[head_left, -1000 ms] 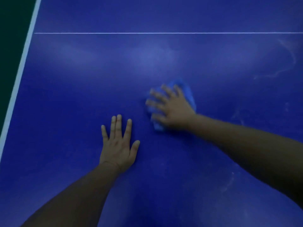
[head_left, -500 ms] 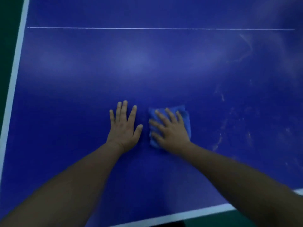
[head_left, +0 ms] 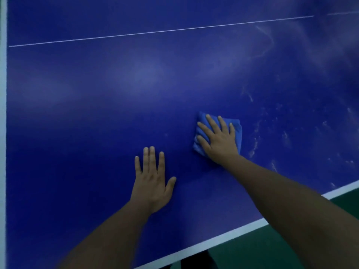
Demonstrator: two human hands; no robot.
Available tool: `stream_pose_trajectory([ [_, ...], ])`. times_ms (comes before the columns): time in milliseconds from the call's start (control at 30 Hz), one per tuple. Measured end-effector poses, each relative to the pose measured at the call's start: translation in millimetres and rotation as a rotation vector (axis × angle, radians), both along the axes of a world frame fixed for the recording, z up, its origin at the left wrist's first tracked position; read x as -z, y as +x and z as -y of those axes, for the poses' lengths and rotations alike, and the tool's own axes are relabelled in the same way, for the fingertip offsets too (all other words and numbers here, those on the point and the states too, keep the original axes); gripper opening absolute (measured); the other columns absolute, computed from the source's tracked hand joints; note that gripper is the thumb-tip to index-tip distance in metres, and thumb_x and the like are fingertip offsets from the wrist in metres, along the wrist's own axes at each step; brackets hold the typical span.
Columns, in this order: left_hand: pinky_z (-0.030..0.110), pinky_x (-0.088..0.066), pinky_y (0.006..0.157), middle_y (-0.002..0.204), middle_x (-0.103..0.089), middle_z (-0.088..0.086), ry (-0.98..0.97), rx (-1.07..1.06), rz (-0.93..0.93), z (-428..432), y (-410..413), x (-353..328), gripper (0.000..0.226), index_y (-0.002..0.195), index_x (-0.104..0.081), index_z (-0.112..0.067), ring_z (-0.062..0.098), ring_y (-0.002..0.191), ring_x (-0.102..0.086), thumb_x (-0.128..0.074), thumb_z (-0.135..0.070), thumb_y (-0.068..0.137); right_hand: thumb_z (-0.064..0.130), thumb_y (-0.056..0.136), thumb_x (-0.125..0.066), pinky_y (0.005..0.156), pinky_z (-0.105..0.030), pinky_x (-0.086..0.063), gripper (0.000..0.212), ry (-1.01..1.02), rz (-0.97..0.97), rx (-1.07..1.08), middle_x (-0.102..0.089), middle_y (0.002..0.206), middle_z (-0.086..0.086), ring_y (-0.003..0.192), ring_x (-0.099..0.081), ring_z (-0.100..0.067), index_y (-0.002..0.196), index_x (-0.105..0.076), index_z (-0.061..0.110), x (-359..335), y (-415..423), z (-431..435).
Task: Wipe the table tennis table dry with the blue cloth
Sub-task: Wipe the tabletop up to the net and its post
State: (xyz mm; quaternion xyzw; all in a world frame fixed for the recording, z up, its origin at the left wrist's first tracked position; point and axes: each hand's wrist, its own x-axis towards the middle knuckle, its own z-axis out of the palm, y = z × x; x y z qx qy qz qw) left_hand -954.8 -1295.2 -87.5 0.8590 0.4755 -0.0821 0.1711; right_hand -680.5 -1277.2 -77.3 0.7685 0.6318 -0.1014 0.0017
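Folded blue cloth [head_left: 236, 126] lies crumpled under right hand [head_left: 219, 140], fingers spread flat; left hand [head_left: 151, 181] flat on table [head_left: 97, 113]

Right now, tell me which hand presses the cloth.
The right hand, fingers spread on the blue cloth; the left hand lies flat on the bare table.

right hand [head_left: 219, 144] on cloth [head_left: 238, 128], left hand [head_left: 151, 181] on table [head_left: 93, 117]

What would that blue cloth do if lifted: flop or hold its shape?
Probably flop: the blue cloth lies bunched in soft folds under the right hand, so it would likely droop. It looks light, though pale streaks on the table tennis table suggest it may be damp.
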Motion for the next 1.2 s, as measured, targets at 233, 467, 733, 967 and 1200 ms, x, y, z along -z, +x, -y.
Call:
stream_pose_trajectory([
  [233, 0.038, 0.016, 0.122, 0.166, 0.015, 0.01, -0.066, -0.233, 0.437, -5.8, -6.9, -5.2, 0.078, 0.159, 0.003, -0.009, 0.024, 0.153, 0.019, -0.025, -0.053, 0.1, 0.06, 0.095, -0.025, 0.117, -0.065, -0.011, 0.062, 0.013, -0.032, -0.456, -0.027, 0.164, 0.004, 0.152, -0.019, -0.033, 0.15, -0.043, 0.037, 8.5, -97.0, -27.7],
  [467, 0.043, 0.01, 0.123, 0.167, -0.006, 0.014, 0.048, -0.089, 0.174, -1.7, -63.1, -6.6, 0.072, 0.158, -0.022, -0.008, 0.027, 0.155, 0.003, -0.025, -0.052, 0.1, 0.057, 0.101, -0.041, 0.118, -0.058, -0.016, 0.051, 0.021, -0.039, -0.96, -0.026, 0.164, 0.006, 0.153, -0.018, -0.029, 0.148, -0.047, 0.036, 9.2, -47.9, 115.4],
  [733, 0.04, 0.011, 0.123, 0.167, 0.002, 0.009, -0.024, -0.333, 0.304, 11.8, -51.9, -11.8, 0.075, 0.159, -0.015, -0.011, 0.018, 0.153, 0.012, -0.015, -0.055, 0.098, 0.058, 0.094, -0.03, 0.115, -0.067, -0.017, 0.058, 0.123, -0.033, 0.012, -0.037, 0.16, 0.002, 0.148, -0.027, -0.039, 0.143, -0.053, 0.036, 10.1, -87.6, 4.9],
  [967, 0.039, 0.013, 0.123, 0.165, -0.007, 0.017, 0.006, -0.093, 0.189, 30.5, -47.1, -10.0, 0.072, 0.155, -0.027, -0.007, 0.03, 0.154, -0.002, -0.023, -0.053, 0.099, 0.055, 0.101, -0.042, 0.116, -0.062, -0.019, 0.047, 0.023, -0.073, -0.346, -0.032, 0.162, 0.006, 0.15, -0.025, -0.031, 0.145, -0.048, 0.04, 7.6, -151.5, 191.6],
  [1200, 0.047, 0.007, 0.122, 0.165, -0.007, 0.016, 0.009, 0.083, 0.157, 65.1, -2.8, -10.9, 0.068, 0.156, -0.025, -0.011, 0.03, 0.154, -0.001, -0.028, -0.05, 0.1, 0.064, 0.099, -0.021, 0.118, -0.064, -0.017, 0.062, -0.116, 0.035, 0.291, -0.027, 0.164, 0.002, 0.151, -0.019, -0.035, 0.15, -0.044, 0.036, -3.9, 4.5, 174.1],
])
